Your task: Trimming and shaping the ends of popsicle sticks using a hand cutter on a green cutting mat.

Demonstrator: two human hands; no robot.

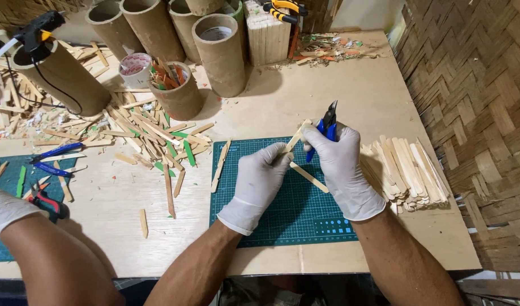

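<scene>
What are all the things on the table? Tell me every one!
cutters: one, blue handles, in the right hand
stick: one, pale wood, held over the mat
mat: one, green, table middle
stick pile: many, pale wood, right of the mat
loose sticks: many, pale and green, left of the mat
tubes: several, brown cardboard, table back
tape: one roll, white, by the tubes
glue gun: one, black, in the left tube
co-worker's arm: one, bottom left
left hand: white glove, holding the stick
right hand: white glove, grip on the cutters
</scene>
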